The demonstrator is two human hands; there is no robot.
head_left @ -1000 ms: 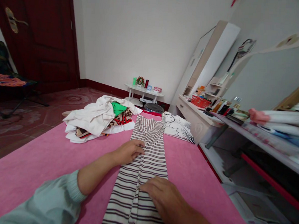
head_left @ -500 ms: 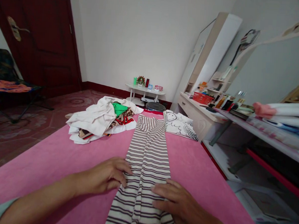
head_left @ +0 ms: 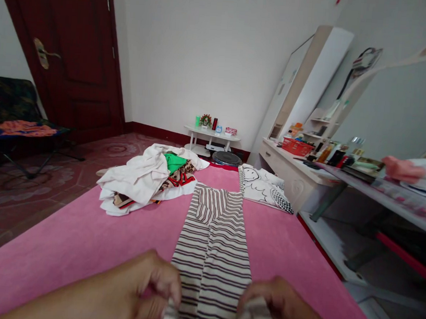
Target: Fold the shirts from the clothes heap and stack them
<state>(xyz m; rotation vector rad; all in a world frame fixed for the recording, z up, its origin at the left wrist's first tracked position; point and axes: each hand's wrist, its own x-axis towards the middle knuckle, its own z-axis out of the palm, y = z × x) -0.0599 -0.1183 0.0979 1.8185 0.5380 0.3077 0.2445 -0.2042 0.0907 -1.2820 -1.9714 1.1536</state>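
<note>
A striped garment (head_left: 216,249), cream with dark lines, lies lengthwise on the pink bedspread (head_left: 128,241), folded into a long narrow strip. At its near end my left hand (head_left: 154,286) pinches the left edge. My right hand (head_left: 276,298) grips the right edge, and a bit of cloth bunches up between the two, partly cut off by the lower border. Some fingertips are hidden in the fabric and blurred. Beyond the far end, to the right, lies a folded white garment (head_left: 264,186) with black line drawings.
A heap of white and coloured clothes (head_left: 139,176) lies at the left on the bed. A dressing table (head_left: 288,166) with a red basket (head_left: 296,146) and bottles lines the right side. Past the bed stands a low white table (head_left: 213,131). A folding chair (head_left: 16,123) is at far left.
Both hands have gone from resting flat on the striped garment to gripping its near end. The garment has slid toward me, and its near end is lifted a little.
</note>
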